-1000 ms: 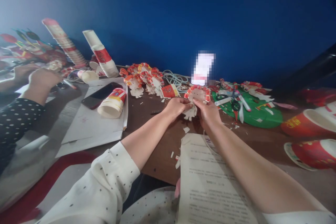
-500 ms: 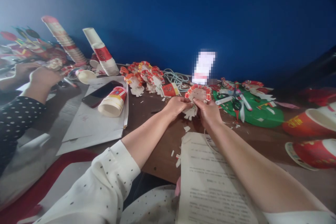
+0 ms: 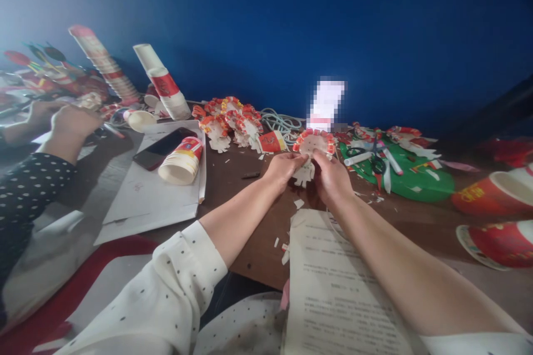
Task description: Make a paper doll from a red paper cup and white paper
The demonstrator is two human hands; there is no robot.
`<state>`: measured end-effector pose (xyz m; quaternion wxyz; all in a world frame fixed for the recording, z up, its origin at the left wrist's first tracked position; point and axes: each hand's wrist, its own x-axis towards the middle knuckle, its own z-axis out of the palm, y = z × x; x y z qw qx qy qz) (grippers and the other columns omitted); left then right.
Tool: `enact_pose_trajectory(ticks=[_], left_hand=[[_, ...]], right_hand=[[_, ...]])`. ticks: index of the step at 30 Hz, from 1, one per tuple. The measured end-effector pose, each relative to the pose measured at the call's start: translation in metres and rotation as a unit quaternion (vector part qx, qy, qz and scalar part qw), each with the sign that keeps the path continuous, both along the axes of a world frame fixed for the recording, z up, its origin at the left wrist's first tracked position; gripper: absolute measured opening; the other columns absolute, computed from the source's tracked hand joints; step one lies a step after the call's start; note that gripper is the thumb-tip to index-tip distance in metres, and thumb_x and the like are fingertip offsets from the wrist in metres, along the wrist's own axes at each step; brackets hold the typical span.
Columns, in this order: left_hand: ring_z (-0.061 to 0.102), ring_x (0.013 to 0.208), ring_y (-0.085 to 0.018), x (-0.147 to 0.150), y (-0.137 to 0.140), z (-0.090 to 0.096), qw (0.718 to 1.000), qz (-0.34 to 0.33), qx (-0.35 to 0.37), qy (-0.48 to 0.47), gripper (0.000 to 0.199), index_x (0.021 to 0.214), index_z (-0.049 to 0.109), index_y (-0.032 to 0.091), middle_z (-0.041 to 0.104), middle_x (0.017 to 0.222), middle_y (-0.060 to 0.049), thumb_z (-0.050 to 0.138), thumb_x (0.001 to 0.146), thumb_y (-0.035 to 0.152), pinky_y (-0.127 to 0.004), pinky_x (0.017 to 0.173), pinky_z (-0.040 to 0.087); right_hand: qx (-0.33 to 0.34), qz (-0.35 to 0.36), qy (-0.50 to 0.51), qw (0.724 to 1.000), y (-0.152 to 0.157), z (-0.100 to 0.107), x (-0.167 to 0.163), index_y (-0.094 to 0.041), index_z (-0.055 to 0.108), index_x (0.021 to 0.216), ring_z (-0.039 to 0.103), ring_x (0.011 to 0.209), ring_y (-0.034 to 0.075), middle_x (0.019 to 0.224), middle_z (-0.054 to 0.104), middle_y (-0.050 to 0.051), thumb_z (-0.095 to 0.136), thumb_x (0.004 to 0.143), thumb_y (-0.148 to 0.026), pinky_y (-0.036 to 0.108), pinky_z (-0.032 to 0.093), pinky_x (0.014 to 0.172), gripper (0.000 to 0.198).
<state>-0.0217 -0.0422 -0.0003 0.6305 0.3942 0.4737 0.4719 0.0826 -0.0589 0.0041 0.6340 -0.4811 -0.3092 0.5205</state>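
Observation:
Between my two hands is a paper-cup lion cutout [image 3: 313, 143], with a round pale face, a fringe of red curls around it and a white cut body hanging below. My left hand [image 3: 285, 169] pinches it from the left side. From the right, my right hand [image 3: 333, 177] grips it with the thumb on its front. Similar cutouts [image 3: 233, 122] lie heaped to the left, beside a red and yellow cup piece [image 3: 271, 142]. Behind the held cutout stands a bright blurred-out screen [image 3: 327, 102].
A green mat [image 3: 416, 182] to the right carries scissors [image 3: 378, 165], markers and scraps. Paper cups [image 3: 495, 241] lie at the far right. A printed sheet [image 3: 333, 283] lies in front. Leftward are a phone [image 3: 162, 150], stacked cups [image 3: 181, 162] and a co-worker's hands [image 3: 75, 122].
The view has shifted slightly. Both my hands stay on the cutout, which is now tipped a little, showing more of its face and hanging body.

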Motion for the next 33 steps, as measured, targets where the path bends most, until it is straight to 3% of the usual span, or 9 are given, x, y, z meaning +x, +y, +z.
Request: enact_pose_trajectory(ticks=[5,11,18,27,33], left_hand=[[0.054,0.05,-0.01,0.003,0.003,-0.004,1.0,0.027,-0.001,-0.001,0.021,0.073,0.065,0.014,0.061,0.058,-0.001,0.073,0.068,0.033,-0.023,0.054,0.043],[0.045,0.046,-0.007,0.009,0.003,-0.003,0.995,0.09,0.0,0.041,0.017,0.067,0.062,0.015,0.052,0.051,0.003,0.072,0.068,0.029,-0.02,0.051,0.037],[0.053,0.054,-0.011,0.005,0.002,-0.005,0.997,0.039,0.014,0.07,0.021,0.077,0.066,0.015,0.06,0.06,-0.001,0.068,0.071,0.035,-0.024,0.057,0.042],[0.058,0.059,-0.015,-0.001,0.003,0.002,0.999,0.033,-0.001,0.035,0.024,0.075,0.066,0.014,0.063,0.061,-0.003,0.073,0.068,0.036,-0.025,0.06,0.043],[0.059,0.061,-0.016,0.0,0.0,0.004,0.999,0.026,-0.013,0.033,0.026,0.073,0.066,0.015,0.063,0.059,-0.004,0.076,0.066,0.038,-0.026,0.062,0.044]], right_hand=[[0.011,0.01,-0.013,1.0,-0.002,-0.003,-0.001,-0.021,0.063,0.081,0.063,0.061,0.019,0.07,0.068,0.0,0.07,0.066,-0.047,0.033,0.051,0.059,0.03],[0.048,-0.019,-0.074,0.996,0.001,-0.009,-0.001,-0.02,0.065,0.08,0.062,0.064,0.017,0.069,0.067,-0.001,0.075,0.061,-0.037,0.031,0.049,0.063,0.028],[0.028,-0.045,-0.075,0.996,0.003,-0.004,0.002,-0.018,0.064,0.076,0.058,0.058,0.016,0.064,0.065,-0.002,0.073,0.057,-0.028,0.029,0.047,0.058,0.023],[0.014,-0.009,-0.057,0.998,-0.001,0.002,0.004,-0.018,0.066,0.079,0.058,0.055,0.015,0.06,0.064,-0.002,0.07,0.059,-0.026,0.029,0.048,0.056,0.022],[0.004,-0.02,-0.044,0.999,-0.001,0.003,0.001,-0.019,0.066,0.076,0.06,0.057,0.018,0.061,0.065,-0.001,0.073,0.059,-0.029,0.031,0.049,0.057,0.021]])
